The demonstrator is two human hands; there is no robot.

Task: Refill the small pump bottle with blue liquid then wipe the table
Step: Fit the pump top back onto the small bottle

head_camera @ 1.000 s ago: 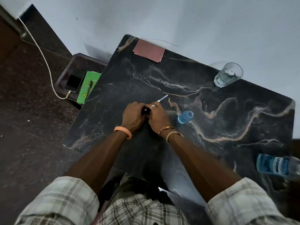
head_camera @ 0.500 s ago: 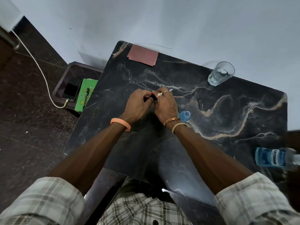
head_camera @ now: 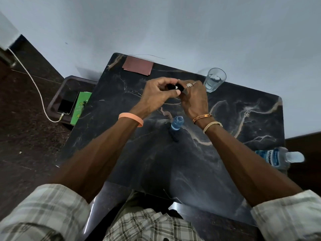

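A small clear bottle holding blue liquid stands upright and uncapped in the middle of the black marble table. Above and beyond it, my left hand and my right hand meet around a small black pump cap with a white part showing. Both hands pinch it between the fingertips, raised off the table. A large mouthwash bottle of blue liquid lies on its side at the table's right edge. A reddish-brown cloth lies flat at the far left corner.
A drinking glass with a little water stands at the far edge by the wall. Left of the table, a low tray holds a phone on a white cable and a green book. The wall runs close behind.
Both hands have lifted the pump cap off the table and away from me. The small bottle stays in place, now nearer to me than the hands. The head view has shifted.
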